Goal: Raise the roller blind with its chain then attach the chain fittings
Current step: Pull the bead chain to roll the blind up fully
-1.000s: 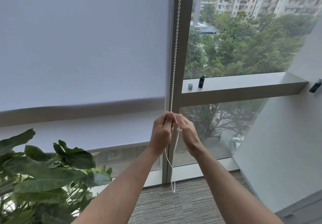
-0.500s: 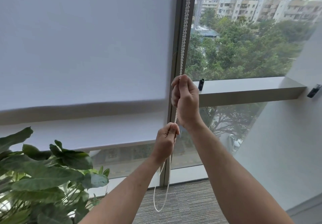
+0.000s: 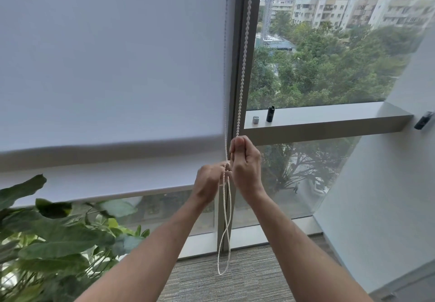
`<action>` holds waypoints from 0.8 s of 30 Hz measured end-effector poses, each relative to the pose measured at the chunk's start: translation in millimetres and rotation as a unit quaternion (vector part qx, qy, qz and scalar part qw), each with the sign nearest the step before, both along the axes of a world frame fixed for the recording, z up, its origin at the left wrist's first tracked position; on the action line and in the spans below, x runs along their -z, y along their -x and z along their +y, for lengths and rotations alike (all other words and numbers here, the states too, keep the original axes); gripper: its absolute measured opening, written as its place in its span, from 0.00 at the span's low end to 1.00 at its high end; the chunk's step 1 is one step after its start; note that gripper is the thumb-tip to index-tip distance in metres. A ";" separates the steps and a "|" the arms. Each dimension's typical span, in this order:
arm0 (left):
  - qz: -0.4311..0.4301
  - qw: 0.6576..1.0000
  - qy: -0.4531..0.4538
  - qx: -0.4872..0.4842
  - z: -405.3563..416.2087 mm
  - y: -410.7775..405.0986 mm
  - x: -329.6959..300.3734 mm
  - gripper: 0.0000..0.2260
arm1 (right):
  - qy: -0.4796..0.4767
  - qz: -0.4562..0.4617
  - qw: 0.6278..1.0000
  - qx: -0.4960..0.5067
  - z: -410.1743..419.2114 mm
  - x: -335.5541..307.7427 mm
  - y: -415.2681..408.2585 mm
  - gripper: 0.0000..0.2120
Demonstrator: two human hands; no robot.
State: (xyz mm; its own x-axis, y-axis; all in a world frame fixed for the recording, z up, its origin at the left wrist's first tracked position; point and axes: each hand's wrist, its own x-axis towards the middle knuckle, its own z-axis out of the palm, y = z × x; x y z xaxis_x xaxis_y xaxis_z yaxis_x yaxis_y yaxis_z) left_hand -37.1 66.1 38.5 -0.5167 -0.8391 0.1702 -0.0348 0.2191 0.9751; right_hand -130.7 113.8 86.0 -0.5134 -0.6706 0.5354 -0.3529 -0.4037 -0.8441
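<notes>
Gripping the bead chain (image 3: 242, 66) — both hands, right hand (image 3: 246, 163) above left hand (image 3: 209, 181)

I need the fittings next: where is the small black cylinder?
Head view, right of centre: the black cylinder stands on the window ledge, beside a small grey cap, above the right hand.

One roller blind (image 3: 110, 66) and one bead chain (image 3: 243, 50). Two hands, the left hand (image 3: 209, 181) and the right hand (image 3: 246, 163), grip that chain. On the window ledge (image 3: 329, 118) stand two small fittings, one grey cap (image 3: 255, 120) and one black cylinder (image 3: 270, 114); one leafy plant (image 3: 54, 238).
</notes>
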 end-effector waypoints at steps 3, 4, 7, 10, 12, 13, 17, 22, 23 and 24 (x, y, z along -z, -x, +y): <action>-0.006 1.000 -0.012 -0.028 -6.7 -1.2 -17.7 0.21 | -0.022 0.001 1.000 -0.004 5.2 20.8 0.5 0.16; 0.004 0.999 -0.017 -0.032 -7.5 -0.3 -24.6 0.22 | -0.035 -0.002 0.999 -0.012 7.6 28.9 0.4 0.17; 0.063 0.998 -0.018 -0.018 -4.2 2.0 -49.6 0.17 | -0.081 -0.004 0.996 -0.025 15.1 56.0 -2.3 0.18; 0.137 0.990 0.001 0.024 -0.3 6.0 -74.9 0.16 | -0.117 -0.010 0.993 -0.021 20.1 81.0 -4.1 0.17; 0.185 0.981 0.014 0.055 1.8 11.9 -88.1 0.17 | -0.126 -0.010 0.992 -0.017 21.0 90.7 -3.6 0.17; 0.200 0.977 0.020 0.066 3.2 15.4 -93.4 0.16 | -0.127 -0.009 0.992 -0.017 21.2 92.5 -3.3 0.17; 0.235 0.970 0.014 0.054 9.1 27.0 -95.1 0.14 | -0.129 -0.014 0.991 -0.036 20.9 93.2 -6.0 0.17; 0.240 0.970 0.041 0.015 9.8 27.8 -88.4 0.15 | -0.143 -0.151 0.966 -0.153 24.2 89.6 -7.9 0.16; 0.236 0.971 0.046 0.007 9.2 27.5 -89.4 0.15 | -0.145 -0.155 0.962 -0.170 23.4 88.7 -6.3 0.16; 0.232 0.971 0.054 -0.002 8.7 27.3 -90.1 0.15 | -0.145 -0.138 0.964 -0.176 22.5 88.0 -4.6 0.16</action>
